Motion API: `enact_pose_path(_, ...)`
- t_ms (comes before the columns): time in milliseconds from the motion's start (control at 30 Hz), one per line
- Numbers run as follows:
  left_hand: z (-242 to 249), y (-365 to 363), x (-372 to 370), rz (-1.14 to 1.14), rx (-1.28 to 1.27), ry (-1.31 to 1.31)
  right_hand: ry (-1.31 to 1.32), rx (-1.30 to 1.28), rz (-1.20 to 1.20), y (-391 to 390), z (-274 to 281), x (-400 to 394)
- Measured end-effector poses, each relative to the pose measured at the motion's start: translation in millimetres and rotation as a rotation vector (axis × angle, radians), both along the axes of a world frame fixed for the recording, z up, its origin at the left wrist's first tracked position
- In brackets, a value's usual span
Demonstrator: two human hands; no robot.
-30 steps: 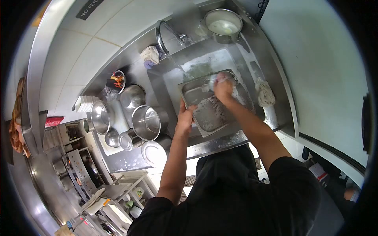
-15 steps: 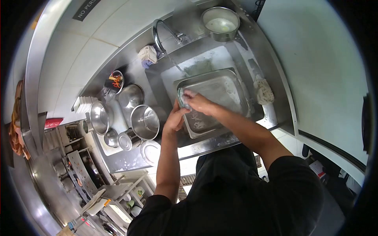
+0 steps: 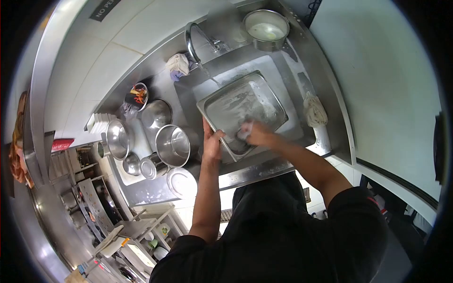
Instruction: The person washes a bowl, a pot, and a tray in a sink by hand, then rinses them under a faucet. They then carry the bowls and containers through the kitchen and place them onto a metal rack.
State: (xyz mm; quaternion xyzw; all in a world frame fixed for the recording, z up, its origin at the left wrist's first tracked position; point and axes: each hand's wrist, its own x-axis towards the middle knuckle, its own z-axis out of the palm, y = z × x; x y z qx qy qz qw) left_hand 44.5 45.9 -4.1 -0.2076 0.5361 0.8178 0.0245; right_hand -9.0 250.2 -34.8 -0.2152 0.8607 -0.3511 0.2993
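A rectangular steel pan (image 3: pixel 238 104) is tilted inside the sink (image 3: pixel 186 96), its floor streaked with suds. My left hand (image 3: pixel 212 143) grips the pan's left edge, with the thumb over the rim. Inside the pan's near corner, my right hand (image 3: pixel 258 134) presses a scrubbing pad (image 3: pixel 243 133) to the metal. Motion smears this hand, and the pad is mostly covered by the fingers. Water runs from the curved faucet (image 3: pixel 189 42) at the sink's back edge.
Left of the sink stand several steel bowls and pots, including a deep pot (image 3: pixel 172 146) and a lidded canister (image 3: pixel 153 166). A pot of cloudy water (image 3: pixel 266 30) is at the back right. Cloths lie by the faucet (image 3: pixel 178 65) and on the right ledge (image 3: pixel 314 111).
The pan has turned and its left side has lifted. My right hand has moved with the pad from the left rim to the near corner. My left hand now holds the pan's edge.
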Motion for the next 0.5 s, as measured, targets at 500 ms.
enact_pose_path(500, 26.2, -20.3, -49.5, 0.078, -0.311, 0.088, 0.256, -0.393, -0.203, -24.3, -11.5, -56.7)
